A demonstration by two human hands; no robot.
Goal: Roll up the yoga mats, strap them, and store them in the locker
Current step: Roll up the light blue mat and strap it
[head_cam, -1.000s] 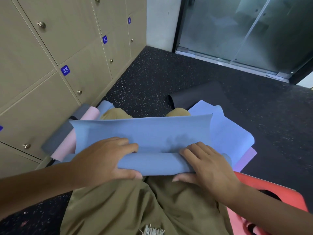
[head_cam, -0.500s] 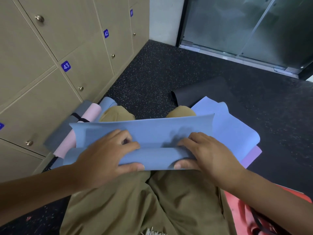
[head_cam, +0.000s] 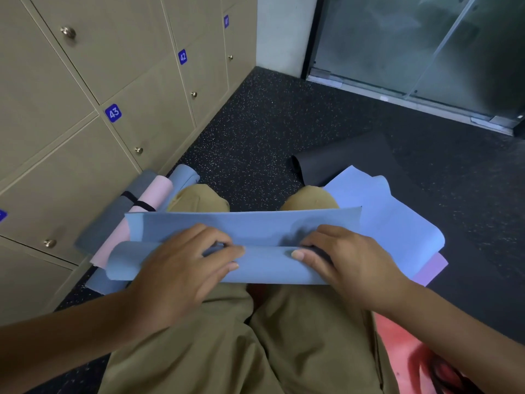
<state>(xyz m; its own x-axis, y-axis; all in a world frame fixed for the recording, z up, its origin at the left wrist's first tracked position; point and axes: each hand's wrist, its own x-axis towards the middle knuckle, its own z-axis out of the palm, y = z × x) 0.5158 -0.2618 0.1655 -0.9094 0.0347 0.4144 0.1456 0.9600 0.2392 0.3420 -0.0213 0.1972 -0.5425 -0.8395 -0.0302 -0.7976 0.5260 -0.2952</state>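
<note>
A blue yoga mat (head_cam: 264,264) lies across my lap, its near edge curled into a loose roll and the flat part reaching toward my knees. My left hand (head_cam: 181,268) grips the roll's left half, fingers tucked over its top into the fold. My right hand (head_cam: 343,260) grips the right half the same way, thumb on the front. Rolled grey (head_cam: 113,220), pink (head_cam: 154,194) and blue (head_cam: 183,176) mats lie on the floor by the lockers (head_cam: 85,155); black straps circle the grey and pink ones.
Unrolled light blue (head_cam: 397,223) and lilac (head_cam: 429,270) mats lie at my right, with a dark mat (head_cam: 341,163) curled beyond my right knee. A red seat (head_cam: 397,345) with black straps is under me. Numbered locker doors are all closed. Glass doors stand far right.
Both hands have rolled the mat's near edge further forward; the fingers now tuck deeper into the fold, and the roll looks tighter. The view has tilted slightly left.
</note>
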